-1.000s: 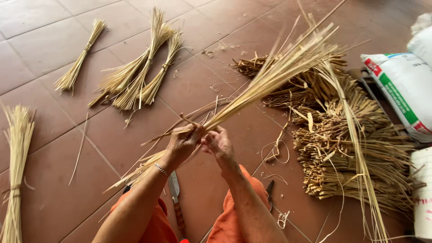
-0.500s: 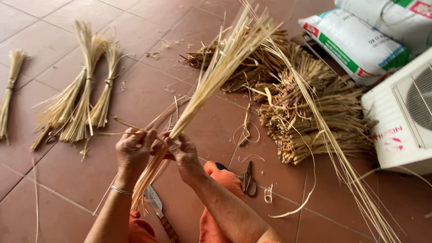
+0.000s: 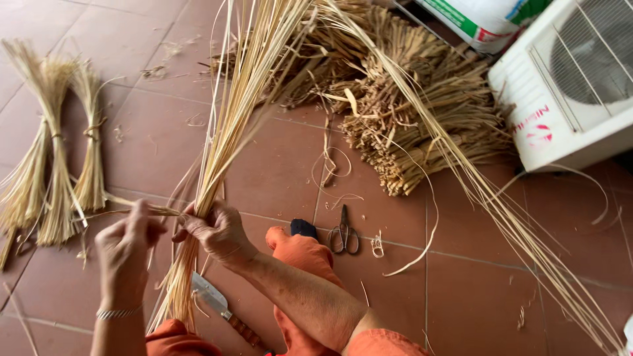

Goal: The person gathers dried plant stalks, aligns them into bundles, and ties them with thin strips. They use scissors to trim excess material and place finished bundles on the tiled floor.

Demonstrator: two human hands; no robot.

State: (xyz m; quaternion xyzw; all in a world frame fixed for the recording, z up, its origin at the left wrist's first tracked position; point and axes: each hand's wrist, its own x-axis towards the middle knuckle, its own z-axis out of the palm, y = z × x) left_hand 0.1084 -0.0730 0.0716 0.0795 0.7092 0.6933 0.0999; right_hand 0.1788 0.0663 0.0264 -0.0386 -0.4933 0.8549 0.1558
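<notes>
The right hand (image 3: 217,231) is closed around a bundle (image 3: 227,132) of pale straw stalks, which rises away from the hands and fans out at the far end; its lower ends hang down past the knee. The left hand (image 3: 128,240) is pinched shut on a thin strand (image 3: 142,206) that runs across to the bundle just at the right hand's grip. To bind well, I judge the right hand should keep the stalks squeezed tight while the left pulls the strand taut and lays it close against the grip, so nothing slips. A knife (image 3: 221,306) lies under the hands, scissors (image 3: 344,232) to the right, tied bundles (image 3: 59,171) to the left.
</notes>
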